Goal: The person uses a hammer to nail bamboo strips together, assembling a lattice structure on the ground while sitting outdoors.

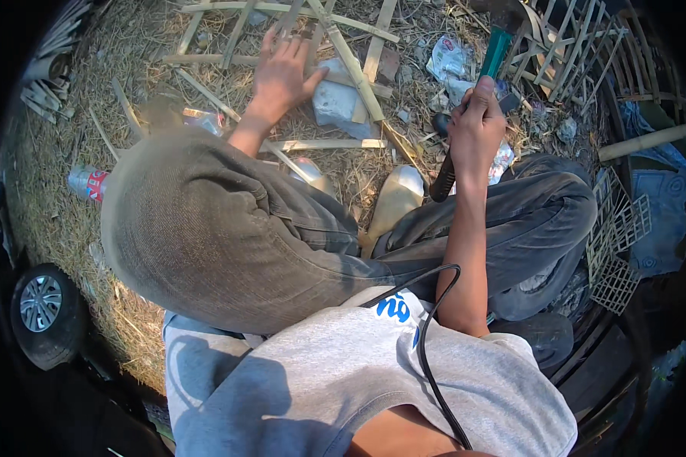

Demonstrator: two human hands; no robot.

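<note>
My left hand (280,75) reaches down onto light bamboo strips (347,57) laid crosswise on the ground. Its fingers are stretched out and the thumb is apart, touching the strips beside a pale stone block (335,107). In my closed right hand (478,126) is a hammer (498,52) with a green shaft, raised at the right. Its head, at the top edge, is dark and blurred. A black grip (443,180) shows below that hand; whether it belongs to the same tool I cannot tell. One strip stands slanting across the block.
Crumpled plastic wrappers (446,59) lie right of the strips. Woven bamboo baskets (568,46) crowd the upper right, and a plastic lattice (613,236) leans below. My bent knees (198,206) frame the work. A bottle (88,183) and a vehicle wheel (44,312) are at left.
</note>
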